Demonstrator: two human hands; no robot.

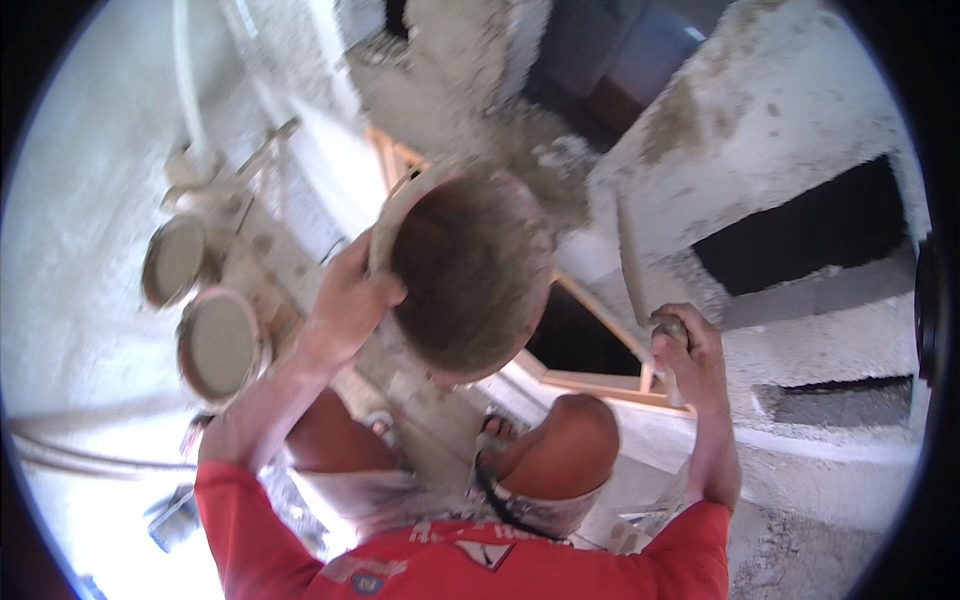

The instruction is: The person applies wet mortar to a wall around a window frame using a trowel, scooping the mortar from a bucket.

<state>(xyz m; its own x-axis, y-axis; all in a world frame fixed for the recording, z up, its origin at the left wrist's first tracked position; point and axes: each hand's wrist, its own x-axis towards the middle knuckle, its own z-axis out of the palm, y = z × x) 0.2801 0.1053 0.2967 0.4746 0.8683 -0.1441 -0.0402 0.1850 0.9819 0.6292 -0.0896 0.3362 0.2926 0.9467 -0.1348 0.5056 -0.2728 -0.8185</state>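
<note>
My left hand grips the rim of a round bucket, which is tilted so that its mortar-smeared inside faces me. Its thumb lies over the near edge, while the other fingers are hidden behind the wall. Off to the right, my right hand is wrapped round the handle of a trowel. The thin grey blade points up and away, close to a rough plastered wall. A gap separates the trowel from the bucket.
Two buckets of grey mortar, one farther and one nearer, stand on planks at my left. A wooden frame lies below the held bucket. Dark rectangular openings cut into the right wall. A pale pipe rises at the far left.
</note>
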